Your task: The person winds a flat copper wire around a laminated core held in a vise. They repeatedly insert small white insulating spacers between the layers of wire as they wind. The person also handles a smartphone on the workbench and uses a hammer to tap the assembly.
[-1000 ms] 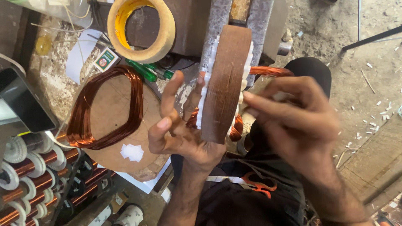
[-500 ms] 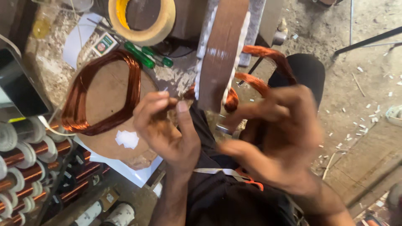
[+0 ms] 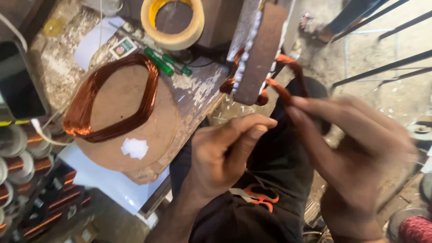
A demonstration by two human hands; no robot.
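A wooden winding block (image 3: 261,49) stands upright off the bench edge, with an orange copper coil (image 3: 288,67) looped around it. My right hand (image 3: 360,157), blurred by motion, reaches up from the lower right and its fingertips pinch the coil's lower strand just right of the block. My left hand (image 3: 225,153) is below the block over my dark lap. Its thumb and forefinger are pressed together, and nothing shows between them. A second, larger copper coil (image 3: 112,99) lies flat on a brown oval board (image 3: 153,130) to the left, with a white paper scrap (image 3: 135,147) on the board.
A roll of beige tape (image 3: 173,22) and two green-handled screwdrivers (image 3: 166,63) lie on the worn bench (image 3: 198,90) behind the board. Spools of copper wire (image 3: 18,153) fill the left edge. Black metal bars (image 3: 382,67) cross the dusty floor at the upper right.
The view has shifted, so the block and coil now sit higher. My right hand dropped to the lower right, keeping hold of the coil strand. My left hand's spread fingers closed into a pinch.
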